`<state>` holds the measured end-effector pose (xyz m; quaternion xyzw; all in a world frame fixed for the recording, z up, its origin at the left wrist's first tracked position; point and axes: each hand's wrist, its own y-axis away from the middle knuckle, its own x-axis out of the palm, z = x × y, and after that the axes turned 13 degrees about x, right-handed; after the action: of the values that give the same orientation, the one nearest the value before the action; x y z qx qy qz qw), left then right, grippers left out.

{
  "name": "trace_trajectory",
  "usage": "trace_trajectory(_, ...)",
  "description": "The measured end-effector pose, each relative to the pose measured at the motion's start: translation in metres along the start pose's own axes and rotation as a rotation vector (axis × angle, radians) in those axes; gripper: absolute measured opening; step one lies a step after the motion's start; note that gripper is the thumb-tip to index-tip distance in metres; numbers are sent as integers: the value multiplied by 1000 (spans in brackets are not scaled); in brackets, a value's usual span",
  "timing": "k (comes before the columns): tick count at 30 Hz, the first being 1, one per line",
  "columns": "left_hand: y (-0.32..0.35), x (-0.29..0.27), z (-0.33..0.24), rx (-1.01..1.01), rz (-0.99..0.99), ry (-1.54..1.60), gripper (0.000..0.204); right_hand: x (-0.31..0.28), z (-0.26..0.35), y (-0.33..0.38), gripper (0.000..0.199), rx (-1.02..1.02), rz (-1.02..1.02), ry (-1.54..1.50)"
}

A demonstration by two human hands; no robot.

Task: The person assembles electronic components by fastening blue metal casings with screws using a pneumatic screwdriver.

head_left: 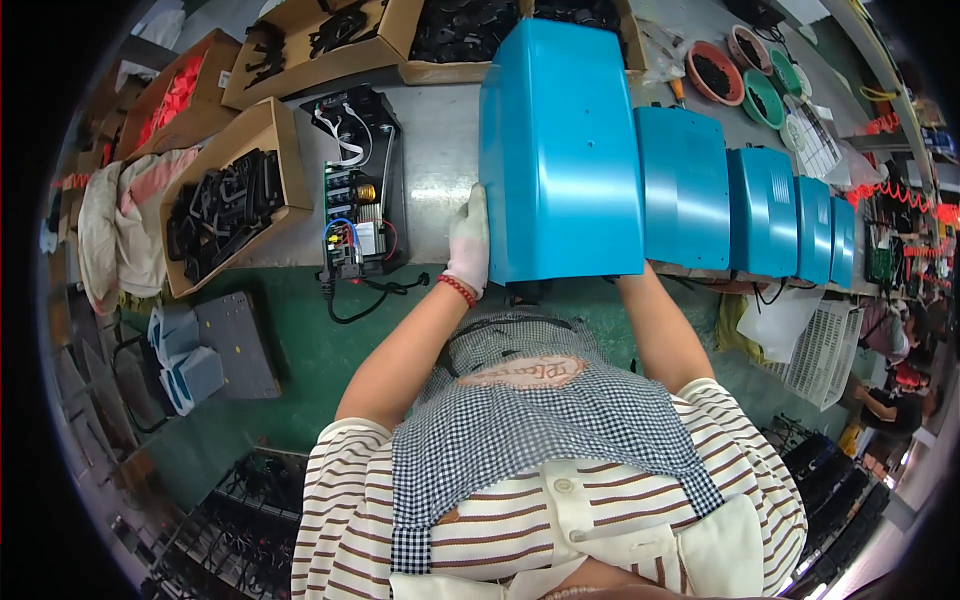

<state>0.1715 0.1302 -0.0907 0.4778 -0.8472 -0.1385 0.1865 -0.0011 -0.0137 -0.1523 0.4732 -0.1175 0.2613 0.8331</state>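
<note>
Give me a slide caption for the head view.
Gloved left hand steadies a blue metal cover on the workbench, beside an open circuit unit.

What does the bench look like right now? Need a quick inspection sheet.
Surface: grey metal bench top, with a green floor below its near edge.
Job's things: large glossy blue metal cover, held upright at the bench edge.
Clutter: open black electronics chassis with circuit board; cardboard boxes of black plastic parts; row of smaller blue covers; round coloured bowls.
Grippers: white-gloved left hand flat on the cover's left side; right hand hidden behind the cover, grip not visible.
Cables: black cord trailing from the chassis over the bench edge.
Surroundings: another person at far right; white plastic basket.
</note>
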Motion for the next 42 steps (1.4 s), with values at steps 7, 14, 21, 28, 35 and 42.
trace_trajectory(7, -36, -21, 76, -74, -9, -147, 64, -17, -9, -61, 25, 82, -107, 84)
trace_trajectory(14, -51, -27, 108, 3, -17, -361, 63, -39, -15, -116, 26, 126, -211, 162)
trace_trajectory(21, -42, -31, 96, 131, 32, -646, 55, -36, -14, -105, 30, 128, -164, 191)
trace_trajectory(28, -44, -42, 78, 306, 132, -934, 45, -38, -16, -121, 46, 31, -223, 344)
trace_trajectory(35, -27, -10, 14, 159, 342, -86, 93, -47, -19, -131, 57, 73, -226, 343)
trace_trajectory(42, -8, 11, -12, 88, 394, -184, 112, -47, -17, -120, 52, -55, -313, 497)
